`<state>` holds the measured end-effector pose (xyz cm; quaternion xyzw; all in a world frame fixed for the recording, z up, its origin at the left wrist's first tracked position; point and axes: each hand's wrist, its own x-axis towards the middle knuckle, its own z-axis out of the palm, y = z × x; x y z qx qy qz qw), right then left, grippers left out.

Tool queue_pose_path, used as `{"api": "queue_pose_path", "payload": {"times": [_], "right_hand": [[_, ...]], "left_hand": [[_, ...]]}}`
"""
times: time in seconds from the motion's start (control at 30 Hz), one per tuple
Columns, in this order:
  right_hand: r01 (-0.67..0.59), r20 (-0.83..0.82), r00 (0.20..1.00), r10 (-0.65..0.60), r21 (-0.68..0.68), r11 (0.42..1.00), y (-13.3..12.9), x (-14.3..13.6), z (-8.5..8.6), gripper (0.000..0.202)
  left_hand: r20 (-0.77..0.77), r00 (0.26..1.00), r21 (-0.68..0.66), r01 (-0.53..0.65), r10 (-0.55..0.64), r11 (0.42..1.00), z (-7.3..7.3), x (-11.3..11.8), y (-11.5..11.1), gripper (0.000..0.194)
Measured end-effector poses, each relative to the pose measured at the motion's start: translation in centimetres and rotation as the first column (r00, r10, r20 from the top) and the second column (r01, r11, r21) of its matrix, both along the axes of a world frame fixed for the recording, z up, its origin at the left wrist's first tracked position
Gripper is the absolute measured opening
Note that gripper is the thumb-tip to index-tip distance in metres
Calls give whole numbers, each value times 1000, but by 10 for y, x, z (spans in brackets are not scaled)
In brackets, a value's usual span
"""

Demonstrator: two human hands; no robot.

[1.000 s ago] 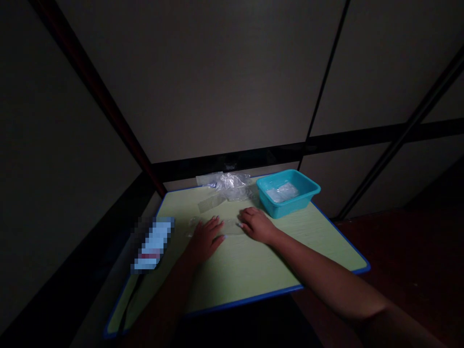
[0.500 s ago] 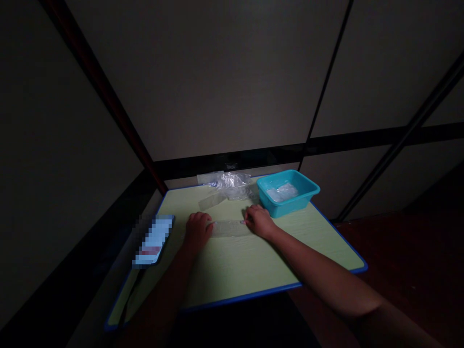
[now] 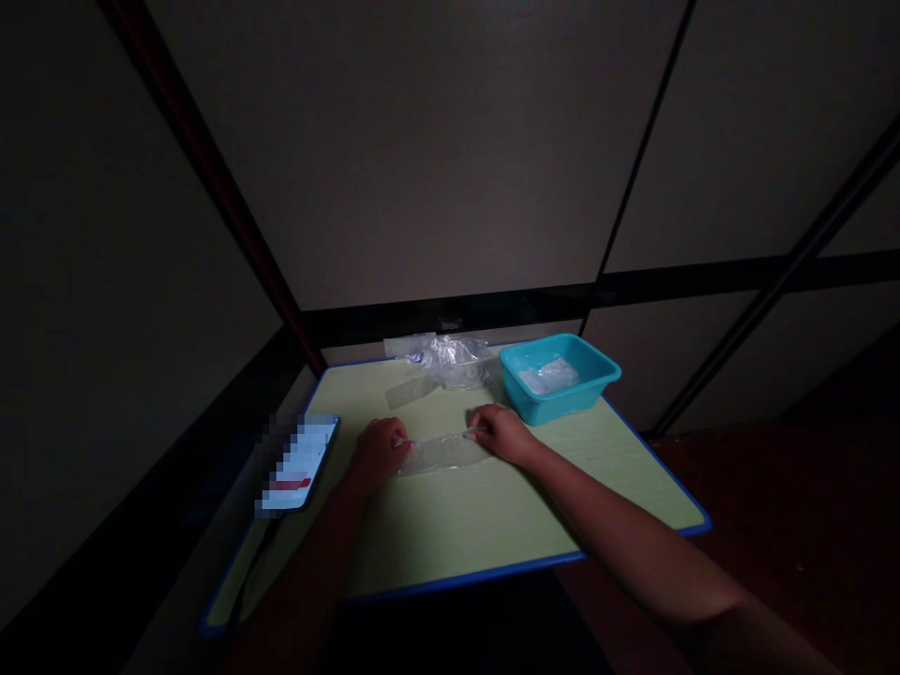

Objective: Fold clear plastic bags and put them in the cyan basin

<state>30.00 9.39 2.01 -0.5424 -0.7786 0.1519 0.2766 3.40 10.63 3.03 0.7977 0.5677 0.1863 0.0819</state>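
A clear plastic bag point(image 3: 442, 453) lies stretched sideways over the middle of the table point(image 3: 471, 525). My left hand point(image 3: 382, 450) pinches its upper left corner, fingers closed. At the upper right corner, my right hand point(image 3: 501, 433) holds the bag between thumb and fingers. Just beyond my right hand stands a turquoise plastic basin point(image 3: 562, 403) with clear plastic bags point(image 3: 552, 377) inside. Behind the held bag is a loose, crumpled pile of clear plastic bags point(image 3: 450, 354), one of them lying flat toward the front left.
A phone point(image 3: 302, 464), its screen lit and partly blurred out, lies at the table's left side with a dark strap or cable point(image 3: 257, 562) running from it. The table has a blue edge. Dark panelled wall point(image 3: 450, 169) rises directly behind it.
My left hand has turned slightly and pulled its corner a little down and left. The bag now looks more tilted and spread, while my right hand keeps nearly the same place.
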Motion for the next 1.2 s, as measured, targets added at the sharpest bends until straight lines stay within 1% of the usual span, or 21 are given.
{"api": "queue_pose_path", "payload": {"times": [0.13,0.27,0.57,0.77,1.03,1.2], "right_hand": [[-62,-29,998,63,34,997,1,0,0,10],[-96,-51,994,100,60,994,0,0,0,11],[-91,-132,986,104,102,991,3,2,-4,17],[-105,-153,981,118,91,990,3,2,-5,15],[-118,-136,983,124,53,992,2,3,-4,12],[-123,-126,984,126,35,992,1,3,-2,8]], "left_hand": [[-8,1000,2,9,-9,1000,1,-3,-3,11],[-28,999,25,23,-23,999,1,-5,-4,14],[-78,997,89,27,-20,996,1,-9,-6,18],[-102,993,76,63,-56,995,0,-10,-8,20],[-108,991,46,85,-79,995,1,-9,-7,28],[-91,991,24,105,-102,994,1,-10,-7,22]]}}
